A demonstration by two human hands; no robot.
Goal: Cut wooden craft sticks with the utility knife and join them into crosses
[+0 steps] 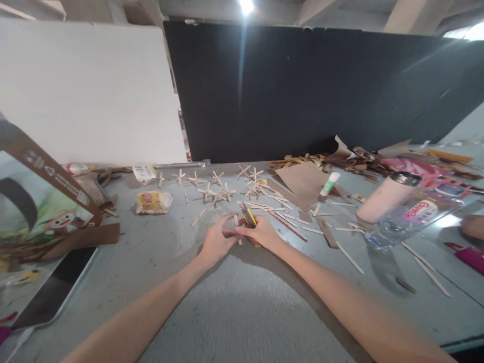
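Near the middle of the grey table [227, 312], my two hands meet. My right hand [263, 233] is closed around a yellow and black box cutter [250, 218], its blade end pointing away from me. Between the fingers of my left hand [219, 236] is a short, pale wooden stick [236, 221], held upright or nearly so beside the cutter. Whether the blade touches the stick I cannot tell. Just beyond my hands lie several star shapes made of crossed sticks [207, 191] and a scatter of loose wooden sticks [264, 206]. A red striped pencil [287, 225] lies right of my right hand.
At right are a glue stick [329, 184], a pink tumbler [387, 197] and a plastic bottle [416, 217] on its side. Cardboard [304, 181] lies behind. At left are a wrapped snack [153, 202], a phone [56, 287] and a printed box [45, 196].
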